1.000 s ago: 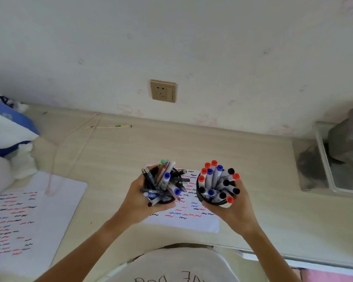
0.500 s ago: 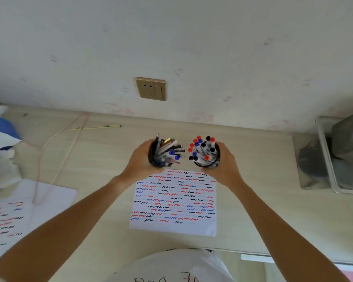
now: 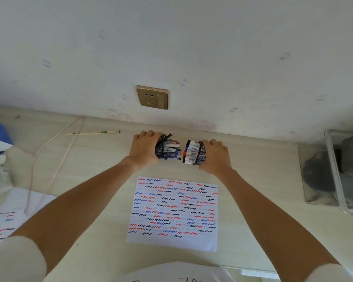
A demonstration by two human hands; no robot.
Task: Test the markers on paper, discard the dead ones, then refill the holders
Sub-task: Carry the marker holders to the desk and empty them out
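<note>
Two black mesh holders full of markers sit side by side near the desk's back edge, just below the wall. My left hand [image 3: 144, 148] grips the left holder [image 3: 160, 149], whose mixed pens and markers [image 3: 171, 150] lean to the right. My right hand [image 3: 215, 155] grips the right holder [image 3: 201, 153], packed with white markers [image 3: 191, 152] with red, blue and black caps, leaning left. Mouths of the two holders face each other with a small gap. A white test sheet [image 3: 174, 212] covered in red, blue and black squiggles lies on the desk in front of me.
A second scribbled sheet [image 3: 2, 224] lies at the left edge. A thin cable [image 3: 57, 143] and a pair of chopsticks [image 3: 92, 132] lie at the back left. A clear bin [image 3: 334, 171] with dark contents stands at the right. A wall socket [image 3: 152, 97] is above the holders.
Both hands have carried the holders away from me, from above the test sheet to the back of the desk by the wall. The sheet is now fully uncovered.
</note>
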